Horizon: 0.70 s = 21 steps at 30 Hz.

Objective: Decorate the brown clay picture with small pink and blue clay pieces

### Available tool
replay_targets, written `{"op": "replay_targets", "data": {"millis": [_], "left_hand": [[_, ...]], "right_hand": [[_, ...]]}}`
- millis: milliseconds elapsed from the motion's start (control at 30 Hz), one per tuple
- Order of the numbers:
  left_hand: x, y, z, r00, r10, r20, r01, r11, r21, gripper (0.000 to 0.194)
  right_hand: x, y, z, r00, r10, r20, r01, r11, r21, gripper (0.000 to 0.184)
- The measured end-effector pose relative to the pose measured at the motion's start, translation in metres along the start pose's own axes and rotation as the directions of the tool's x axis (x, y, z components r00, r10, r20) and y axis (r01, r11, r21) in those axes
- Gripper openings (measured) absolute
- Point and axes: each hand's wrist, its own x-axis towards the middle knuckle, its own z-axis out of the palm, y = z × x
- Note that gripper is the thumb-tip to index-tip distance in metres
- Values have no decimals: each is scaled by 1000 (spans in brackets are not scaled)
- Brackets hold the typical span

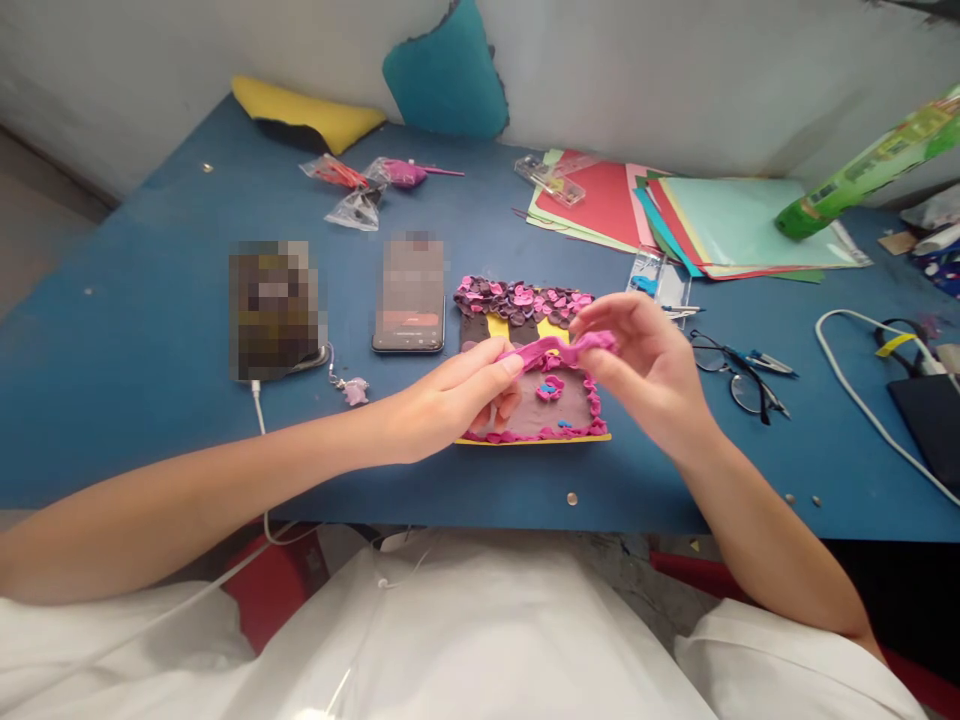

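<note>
A strip of pink modelling clay (551, 347) is stretched between my two hands. My left hand (491, 385) pinches its left end between thumb and fingers. At the other end, my right hand (637, 355) grips the thicker lump with thumb and fingertips. Both hands are over a small clay-decorated panel (577, 410) with a yellow edge. Pink and dark petal-like clay pieces (517, 298) crowd its top, and a pink clay flower (550, 388) with a blue centre sits on its mauve lower part. My hands hide part of the panel.
Left of the panel lie a phone (409, 300) and a blurred-out device (274, 310) with a white cable. Glasses (742, 380) rest to the right. Behind are coloured sheets (750, 225), small plastic packets (356, 205) and a clear case (649, 275). A green tube (862, 170) leans at the right.
</note>
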Motion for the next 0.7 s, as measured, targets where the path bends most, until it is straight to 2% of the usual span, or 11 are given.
{"op": "replay_targets", "data": {"millis": [133, 233, 300, 433, 567, 700], "left_hand": [[-2, 0, 1, 1000, 10, 24, -12, 997, 74, 41], [-1, 0, -1, 994, 13, 110, -28, 991, 133, 39], [-1, 1, -2, 990, 8, 143, -32, 986, 166, 35], [-1, 5, -3, 997, 55, 59, -71, 949, 306, 34], [-1, 8, -4, 987, 139, 81, -160, 898, 410, 29], [1, 5, -4, 974, 215, 64, -219, 853, 473, 27]], "right_hand": [[-7, -2, 12, 975, -112, 194, 134, 986, -102, 23], [-10, 0, 17, 936, -246, 253, 304, 926, -225, 22], [-10, 1, 17, 919, -293, 263, 360, 897, -258, 20], [-10, 2, 13, 940, -263, 218, 313, 918, -243, 15], [-12, 1, 11, 968, -204, 147, 230, 955, -187, 12], [-13, 1, 13, 975, -189, 121, 209, 960, -186, 7]]}}
